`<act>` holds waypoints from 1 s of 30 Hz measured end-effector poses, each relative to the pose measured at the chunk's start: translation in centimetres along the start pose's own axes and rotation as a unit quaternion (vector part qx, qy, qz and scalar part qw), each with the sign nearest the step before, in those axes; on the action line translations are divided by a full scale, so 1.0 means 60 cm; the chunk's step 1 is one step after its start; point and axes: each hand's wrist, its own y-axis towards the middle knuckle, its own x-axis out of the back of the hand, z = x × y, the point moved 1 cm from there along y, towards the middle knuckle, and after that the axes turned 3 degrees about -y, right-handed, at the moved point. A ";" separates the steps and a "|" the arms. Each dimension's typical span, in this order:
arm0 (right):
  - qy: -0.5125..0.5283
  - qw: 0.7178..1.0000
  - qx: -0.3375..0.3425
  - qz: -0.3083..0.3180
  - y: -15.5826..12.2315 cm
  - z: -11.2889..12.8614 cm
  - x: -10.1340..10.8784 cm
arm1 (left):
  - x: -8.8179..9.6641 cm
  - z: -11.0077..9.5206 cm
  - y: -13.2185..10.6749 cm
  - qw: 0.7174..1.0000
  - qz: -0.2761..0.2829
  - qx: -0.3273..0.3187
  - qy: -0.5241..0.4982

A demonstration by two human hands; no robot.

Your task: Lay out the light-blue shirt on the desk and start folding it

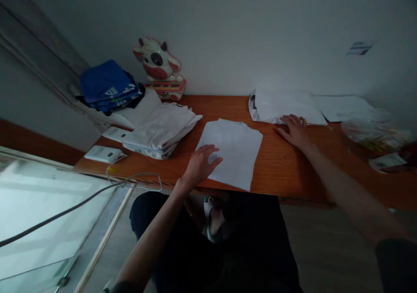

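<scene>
Pressing your left hand (pixel 201 165) flat, fingers spread, on the folded white cloth (pixel 231 152) at the wooden table's (pixel 280 162) front edge while your right hand (pixel 294 130) rests open on the rear white garment (pixel 283 106), you risk dragging the fold askew.

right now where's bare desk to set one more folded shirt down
Bare wood shows on the desk between the folded white cloth under the left hand and the right hand, and in front of that hand. The left end is crowded by the white stack and blue pile; the right end is cluttered.
</scene>
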 end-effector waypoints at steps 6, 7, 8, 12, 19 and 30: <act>0.130 0.984 0.094 0.071 -0.059 0.148 -0.013 | -0.039 0.083 -0.021 0.983 -0.053 0.118 0.133; 0.138 0.983 0.101 0.065 -0.063 0.171 -0.018 | -0.037 0.088 -0.022 0.983 -0.059 0.115 0.127; 0.147 0.982 0.101 0.055 -0.063 0.191 -0.023 | -0.033 0.092 -0.022 0.985 -0.062 0.111 0.118; 0.202 0.978 0.058 0.018 -0.026 0.233 -0.044 | -0.014 0.099 -0.017 0.987 -0.099 0.104 0.065; 0.213 0.973 0.078 -0.036 0.034 0.268 0.000 | -0.005 0.099 -0.016 0.968 -0.074 0.152 -0.186; 0.454 0.859 0.077 0.224 -0.251 0.402 0.130 | -0.083 -0.191 -0.124 0.900 -0.061 0.050 -0.428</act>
